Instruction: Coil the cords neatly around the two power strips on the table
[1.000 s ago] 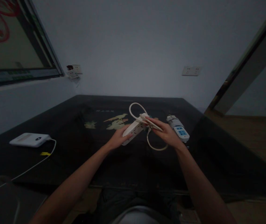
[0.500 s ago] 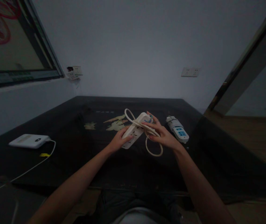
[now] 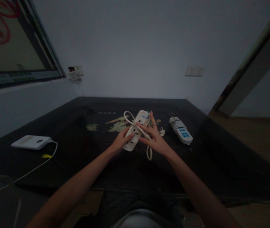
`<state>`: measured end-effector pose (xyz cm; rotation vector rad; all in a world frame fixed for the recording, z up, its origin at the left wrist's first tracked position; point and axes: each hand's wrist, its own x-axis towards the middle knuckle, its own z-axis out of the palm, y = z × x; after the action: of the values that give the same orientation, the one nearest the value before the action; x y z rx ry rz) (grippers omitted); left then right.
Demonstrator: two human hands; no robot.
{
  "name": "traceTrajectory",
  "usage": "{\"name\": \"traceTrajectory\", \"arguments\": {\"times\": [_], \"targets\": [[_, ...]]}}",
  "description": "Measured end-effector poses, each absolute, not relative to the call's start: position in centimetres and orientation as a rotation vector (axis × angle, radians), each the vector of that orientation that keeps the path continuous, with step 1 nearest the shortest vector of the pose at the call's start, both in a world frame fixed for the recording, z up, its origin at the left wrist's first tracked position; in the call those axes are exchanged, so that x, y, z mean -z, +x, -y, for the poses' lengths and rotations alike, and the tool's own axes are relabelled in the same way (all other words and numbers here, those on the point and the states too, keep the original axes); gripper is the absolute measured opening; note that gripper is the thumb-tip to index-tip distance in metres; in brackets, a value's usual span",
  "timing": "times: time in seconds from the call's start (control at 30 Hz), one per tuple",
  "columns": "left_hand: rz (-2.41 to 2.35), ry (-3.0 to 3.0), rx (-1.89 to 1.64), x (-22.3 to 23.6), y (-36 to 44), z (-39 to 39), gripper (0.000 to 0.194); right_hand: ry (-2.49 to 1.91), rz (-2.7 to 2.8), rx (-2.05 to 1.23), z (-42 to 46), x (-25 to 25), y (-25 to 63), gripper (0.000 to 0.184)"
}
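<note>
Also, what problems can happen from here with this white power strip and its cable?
The loose cable loop hanging below the right hand might slip free or tangle. The plug, dangling beyond that hand, could perhaps knock the black table or catch on the fingers.

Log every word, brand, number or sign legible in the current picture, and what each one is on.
None is clear enough to quote in full.
White power strip between the hands: blue lettering near its far end, too blurred to read surely.
Dark table: a short row of pale characters towards the back, too faint.
Wrapped power strip: blue panels, any markings too small.
Window: green marks along its lower edge, too blurred.
</note>
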<state>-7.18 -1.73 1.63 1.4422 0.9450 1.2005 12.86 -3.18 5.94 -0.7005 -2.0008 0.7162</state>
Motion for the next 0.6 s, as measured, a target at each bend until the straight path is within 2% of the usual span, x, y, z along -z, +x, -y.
{"name": "traceTrajectory", "arguments": {"times": [0.4, 0.6], "targets": [[-0.816, 1.034, -1.289, -2.4, -6.4, 2.2, 0.053, -0.673, 2.233, -0.233, 3.8, -4.9, 10.9, 0.042], [-0.814, 0.928, -1.240, -2.7, -6.9, 1.9, 0.045, -0.683, 2.119, -0.167, 3.6, -4.9, 11.7, 0.039]]}}
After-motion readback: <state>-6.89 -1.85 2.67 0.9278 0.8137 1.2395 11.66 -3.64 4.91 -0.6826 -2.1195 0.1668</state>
